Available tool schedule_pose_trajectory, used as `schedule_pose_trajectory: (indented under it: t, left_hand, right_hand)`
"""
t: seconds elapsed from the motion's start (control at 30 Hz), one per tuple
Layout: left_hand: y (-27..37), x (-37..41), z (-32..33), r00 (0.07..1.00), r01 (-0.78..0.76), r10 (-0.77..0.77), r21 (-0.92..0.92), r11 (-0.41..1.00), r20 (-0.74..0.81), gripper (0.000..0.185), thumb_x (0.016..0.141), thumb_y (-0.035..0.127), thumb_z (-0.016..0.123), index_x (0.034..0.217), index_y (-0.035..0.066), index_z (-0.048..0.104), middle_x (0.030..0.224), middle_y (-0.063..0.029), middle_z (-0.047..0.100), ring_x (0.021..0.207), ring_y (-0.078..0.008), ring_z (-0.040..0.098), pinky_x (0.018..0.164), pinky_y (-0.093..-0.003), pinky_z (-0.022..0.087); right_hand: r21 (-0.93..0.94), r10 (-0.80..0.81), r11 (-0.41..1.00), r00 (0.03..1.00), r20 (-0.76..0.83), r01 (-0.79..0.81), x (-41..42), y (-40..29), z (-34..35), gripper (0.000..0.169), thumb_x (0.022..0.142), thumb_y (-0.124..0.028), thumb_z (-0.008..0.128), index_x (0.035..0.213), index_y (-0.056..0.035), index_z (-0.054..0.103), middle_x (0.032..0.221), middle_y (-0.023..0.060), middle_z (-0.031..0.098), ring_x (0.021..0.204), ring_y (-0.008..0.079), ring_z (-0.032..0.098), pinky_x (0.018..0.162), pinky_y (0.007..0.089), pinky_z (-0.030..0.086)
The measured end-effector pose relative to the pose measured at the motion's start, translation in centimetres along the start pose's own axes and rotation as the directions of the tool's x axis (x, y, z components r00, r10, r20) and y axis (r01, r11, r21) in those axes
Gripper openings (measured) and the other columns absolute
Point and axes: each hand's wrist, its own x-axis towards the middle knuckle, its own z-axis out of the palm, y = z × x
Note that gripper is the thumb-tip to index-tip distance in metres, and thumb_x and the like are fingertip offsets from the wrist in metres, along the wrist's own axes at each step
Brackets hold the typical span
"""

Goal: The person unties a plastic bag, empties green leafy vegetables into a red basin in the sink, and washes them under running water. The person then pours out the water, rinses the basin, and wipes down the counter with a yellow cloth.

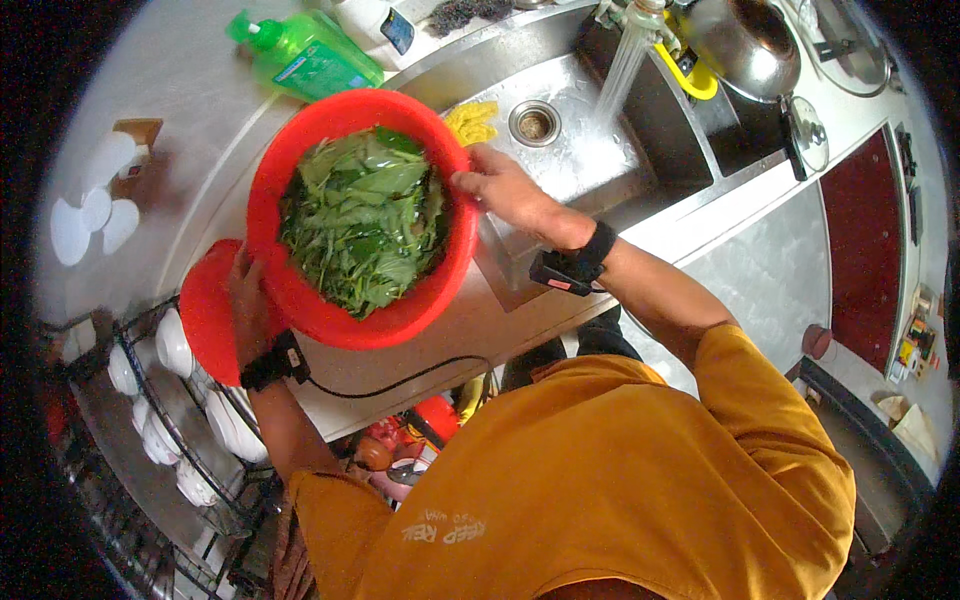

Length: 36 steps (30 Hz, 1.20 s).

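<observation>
A red plastic basin [360,334] full of wet leafy greens [367,217] is held between my two hands, over the counter and the left edge of the sink. My right hand [495,184] grips its right rim, thumb towards me. At the lower left of the rim my left hand [251,300] takes hold, its fingers partly in shadow. Behind that hand is another red plastic piece [206,315], whose full shape is hidden. Water [621,75] runs from the faucet [646,9] into the steel sink [555,82], right of the basin.
A green soap bottle [322,64] stands behind the basin. In the sink lies a yellow cloth [472,122] near the drain [535,122]. A steel wok [742,49] and a glass lid [810,135] sit to the right. White bowls [176,341] fill a black rack [161,405] at left.
</observation>
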Motion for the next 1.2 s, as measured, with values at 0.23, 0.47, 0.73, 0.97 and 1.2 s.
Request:
schedule_pose_trajectory:
  t: [0.23, 0.47, 0.73, 0.97, 1.2]
  left_hand:
    - [-4.4, 4.0, -3.6, 0.988, -0.084, 0.129, 0.396, 0.914, -0.089, 0.045, 0.089, 0.009, 0.047, 0.132, -0.001, 0.039, 0.127, -0.0143, 0.05, 0.112, -0.0229, 0.051, 0.095, -0.0328, 0.041]
    - [-3.6, 3.1, 2.0, 0.954, -0.113, 0.266, 0.66, 0.743, -0.137, 0.046, 0.089, 0.008, 0.048, 0.134, 0.004, 0.039, 0.134, -0.013, 0.044, 0.12, -0.0222, 0.044, 0.1, -0.0342, 0.035]
    - [5.6, -5.7, 12.1, 0.849, -0.355, 0.51, 0.563, 0.746, -0.14, 0.043, 0.088, 0.01, 0.049, 0.129, -0.001, 0.041, 0.128, -0.0149, 0.048, 0.117, -0.0251, 0.046, 0.098, -0.0363, 0.038]
    - [7.2, -11.5, 28.0, 0.724, 0.048, 0.136, -0.246, 0.968, 0.676, 0.04, 0.087, 0.0, 0.049, 0.126, 0.0, 0.044, 0.121, -0.0153, 0.053, 0.115, -0.0233, 0.051, 0.099, -0.0357, 0.038]
    - [-4.9, -0.2, 44.7, 0.764, 0.606, -0.398, -0.353, 0.713, 0.508, 0.076, 0.085, 0.058, 0.048, 0.141, 0.011, 0.026, 0.138, -0.0143, 0.034, 0.126, -0.03, 0.035, 0.101, -0.0497, 0.03]
  right_hand:
    - [-0.214, 0.079, 0.975, 0.995, 0.059, -0.065, 11.2, 10.4, -6.3, 0.035, 0.087, -0.034, 0.053, 0.102, -0.0026, 0.059, 0.075, 0.0077, 0.062, 0.068, 0.0177, 0.061, 0.064, 0.0306, 0.05]
    - [-0.875, -0.187, 0.467, 0.982, 0.042, 0.126, 20.0, 20.3, -4.0, 0.047, 0.075, -0.02, 0.062, 0.121, -0.025, 0.049, 0.119, 0.0165, 0.045, 0.104, 0.0432, 0.049, 0.082, 0.0493, 0.047]
    - [-0.677, 0.033, 0.679, 0.933, -0.36, -0.285, 18.1, 24.1, -14.7, 0.022, 0.072, -0.021, 0.064, 0.089, -0.0075, 0.065, 0.087, 0.0166, 0.062, 0.084, 0.0276, 0.06, 0.073, 0.0373, 0.048]
    - [0.697, 0.19, 0.713, 0.934, -0.301, 0.079, 7.7, 12.8, -21.8, 0.026, 0.088, -0.025, 0.049, 0.101, -0.0033, 0.057, 0.095, 0.0124, 0.06, 0.085, 0.0269, 0.057, 0.077, 0.0437, 0.046]
    - [0.241, 0.1, 0.97, 0.943, -0.317, -0.022, 1.2, 6.7, -21.4, 0.026, 0.088, -0.032, 0.055, 0.098, -0.0079, 0.055, 0.087, 0.0036, 0.056, 0.078, 0.015, 0.055, 0.066, 0.0314, 0.046]
